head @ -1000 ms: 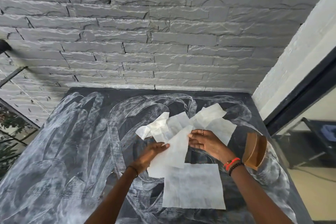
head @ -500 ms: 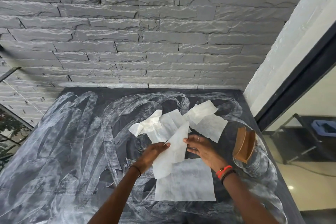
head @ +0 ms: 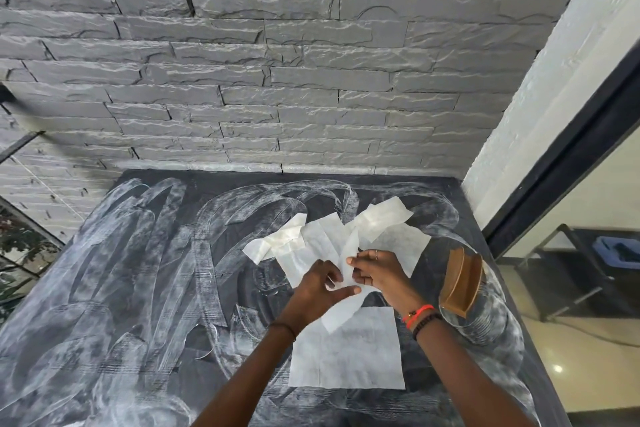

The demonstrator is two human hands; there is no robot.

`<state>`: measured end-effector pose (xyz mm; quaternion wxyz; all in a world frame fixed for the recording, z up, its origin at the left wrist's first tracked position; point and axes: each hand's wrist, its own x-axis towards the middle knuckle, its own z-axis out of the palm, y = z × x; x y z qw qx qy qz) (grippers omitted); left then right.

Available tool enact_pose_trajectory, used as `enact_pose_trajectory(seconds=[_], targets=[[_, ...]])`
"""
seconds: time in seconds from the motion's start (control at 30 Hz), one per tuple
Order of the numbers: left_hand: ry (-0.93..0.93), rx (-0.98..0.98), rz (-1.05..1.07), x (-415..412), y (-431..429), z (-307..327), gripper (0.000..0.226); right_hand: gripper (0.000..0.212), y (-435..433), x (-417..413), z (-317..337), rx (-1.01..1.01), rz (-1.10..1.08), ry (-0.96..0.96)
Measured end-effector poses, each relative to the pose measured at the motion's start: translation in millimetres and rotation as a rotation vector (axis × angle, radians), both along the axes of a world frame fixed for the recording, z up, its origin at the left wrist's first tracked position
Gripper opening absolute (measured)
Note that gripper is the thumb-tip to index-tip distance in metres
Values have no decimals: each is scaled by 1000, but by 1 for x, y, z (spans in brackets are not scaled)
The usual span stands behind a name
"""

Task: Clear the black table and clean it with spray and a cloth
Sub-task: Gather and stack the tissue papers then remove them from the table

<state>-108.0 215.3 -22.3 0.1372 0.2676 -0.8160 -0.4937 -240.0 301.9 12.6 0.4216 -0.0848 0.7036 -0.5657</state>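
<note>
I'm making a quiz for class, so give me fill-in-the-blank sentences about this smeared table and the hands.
1. The left hand and right hand together pinch a ____ paper sheet.
2. The brown wooden holder stands near the ____ edge of the table.
3. Under its white smears, the table is ____.
Missing: white; right; black.

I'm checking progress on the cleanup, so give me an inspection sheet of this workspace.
Surface: black table, covered in white swirled smears.
Job's things: loose paper sheets mid-table, one flat sheet nearest the person; no spray or cloth seen.
Clutter: brown wooden holder at the table's right edge.
Grippers: left hand and right hand both pinch one paper strip.
Cables: nothing seen.
Surroundings: grey stone wall behind; glass door at right.
</note>
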Motion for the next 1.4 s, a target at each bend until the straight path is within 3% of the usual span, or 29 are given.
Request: enact_pose_trajectory(seconds=[0.13,0.23,0.33,0.43,0.53,0.63,0.73,0.97,1.17,1.4], targets=[[30,-154,13,-5,3,2,22,11,0,0,2,-19,16,-17],[-1,-104,63,-10,-1,5,13,16,1,-1,3,-55,33,-18],[19,168,119,-10,-6,15,8,49,8,-6,-2,-22,95,93],[114,529,186,-8,-9,24,23,78,23,-9,-11,9,244,99],[225,842,267,-7,-11,27,18,55,37,-3,-26,-33,341,-182],[243,870,304,-5,-13,23,16,43,42,9,-36,-92,247,-386],[229,835,318,-1,-12,19,10,23,39,18,-37,-169,112,-314],[207,793,343,0,-3,11,9,7,28,20,-39,-206,-68,-272],[126,693,377,18,-10,0,17,11,39,2,-44,-161,-192,-262],[19,727,393,59,-24,-19,15,7,66,-16,-59,45,-277,-77]])
